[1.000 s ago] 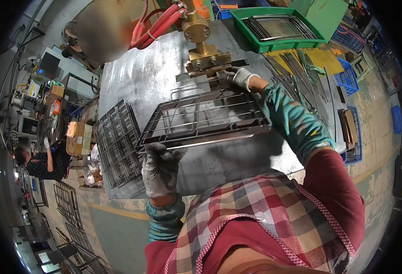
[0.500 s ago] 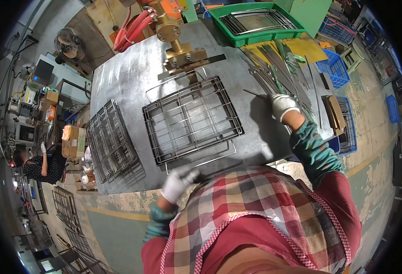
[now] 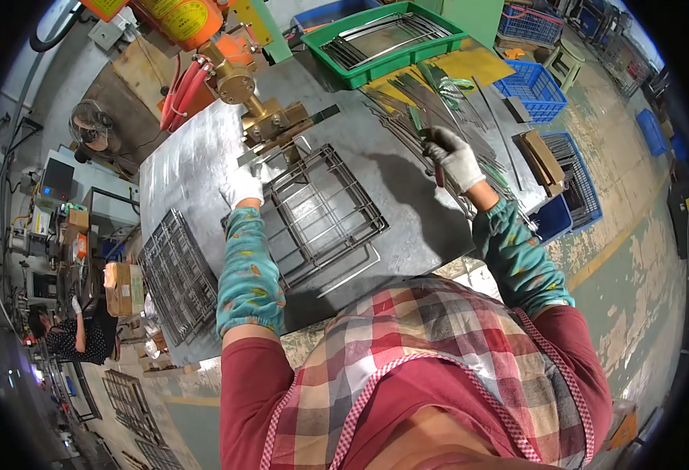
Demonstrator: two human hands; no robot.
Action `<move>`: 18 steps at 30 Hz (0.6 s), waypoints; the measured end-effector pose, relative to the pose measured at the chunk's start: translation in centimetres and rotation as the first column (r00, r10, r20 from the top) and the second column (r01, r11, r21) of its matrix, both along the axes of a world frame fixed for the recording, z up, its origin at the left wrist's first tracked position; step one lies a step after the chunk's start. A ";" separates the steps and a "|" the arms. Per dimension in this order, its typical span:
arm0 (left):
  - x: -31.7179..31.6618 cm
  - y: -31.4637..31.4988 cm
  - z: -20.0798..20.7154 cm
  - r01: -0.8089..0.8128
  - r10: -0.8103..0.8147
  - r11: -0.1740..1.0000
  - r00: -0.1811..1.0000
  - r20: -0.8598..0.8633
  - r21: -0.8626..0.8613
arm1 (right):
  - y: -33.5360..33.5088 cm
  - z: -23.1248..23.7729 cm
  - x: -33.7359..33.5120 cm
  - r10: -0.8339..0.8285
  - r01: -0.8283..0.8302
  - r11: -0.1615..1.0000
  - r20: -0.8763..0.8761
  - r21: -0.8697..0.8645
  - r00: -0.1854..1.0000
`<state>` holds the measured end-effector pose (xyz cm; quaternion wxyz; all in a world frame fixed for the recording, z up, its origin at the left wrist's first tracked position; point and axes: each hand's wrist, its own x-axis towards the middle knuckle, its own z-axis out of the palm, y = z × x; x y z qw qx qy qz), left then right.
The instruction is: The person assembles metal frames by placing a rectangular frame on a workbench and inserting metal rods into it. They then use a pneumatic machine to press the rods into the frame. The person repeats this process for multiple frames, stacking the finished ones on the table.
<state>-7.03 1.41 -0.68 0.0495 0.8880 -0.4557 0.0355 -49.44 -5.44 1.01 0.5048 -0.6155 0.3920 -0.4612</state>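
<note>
A rectangular wire rack [image 3: 335, 232] of crossed steel rods lies on the grey metal tabletop, with bent wire loops at its far and near sides. My left hand [image 3: 244, 186], in a white glove, is at the rack's far left corner, its fingers closed on the wire there. Just beyond it is the brass clamp head [image 3: 270, 125] of a machine. At the right, my white-gloved right hand [image 3: 455, 160] has darkened, curled fingers beside a pile of loose steel rods [image 3: 407, 113]. A bit of red shows under those fingers; what they hold is unclear.
More wire racks [image 3: 178, 274] are stacked at the table's left. A green tray [image 3: 426, 52] of rods stands at the far side, near a yellow sheet [image 3: 481, 70]. Blue crates [image 3: 536, 88] and a cardboard piece [image 3: 542, 160] flank the right edge. Another person [image 3: 78, 333] sits far left.
My left hand has gone from the rack's near side up to its far left corner. My right hand stays by the loose rods, its fingers now showing. The whole view has shifted.
</note>
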 end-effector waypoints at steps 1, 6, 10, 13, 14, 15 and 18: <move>1.2 0.8 -1.1 0.008 -0.011 0.999 0.996 0.094 0.037 | 0.1 -0.6 -0.2 -0.069 0.069 0.991 0.004 -0.116 0.998; 2.1 4.8 -0.3 -0.154 0.112 0.955 0.979 0.172 0.254 | 2.1 -9.9 0.4 -0.190 0.151 0.889 -0.048 -0.432 0.981; 1.8 8.6 2.2 -0.325 0.350 0.911 0.935 -0.056 0.253 | 2.2 -7.6 0.8 -0.143 0.009 0.943 -0.379 -0.333 0.914; 3.1 12.9 0.8 -0.399 0.425 0.904 0.872 -0.242 0.150 | 2.6 -3.8 0.1 0.090 -0.205 0.951 -0.428 -0.230 0.899; 3.8 13.9 -0.7 -0.408 0.429 0.903 0.854 -0.294 0.135 | 3.1 -1.6 -0.3 0.245 -0.363 0.913 -0.459 -0.188 0.854; 4.2 14.7 -2.3 -0.409 0.424 0.905 0.838 -0.342 0.120 | 2.5 -2.6 -1.6 0.373 -0.456 0.879 -0.395 -0.142 0.840; 2.2 17.7 -4.6 -0.383 0.322 0.923 0.821 -0.472 -0.035 | 4.1 2.3 -2.5 0.454 -0.550 0.835 -0.593 0.022 0.665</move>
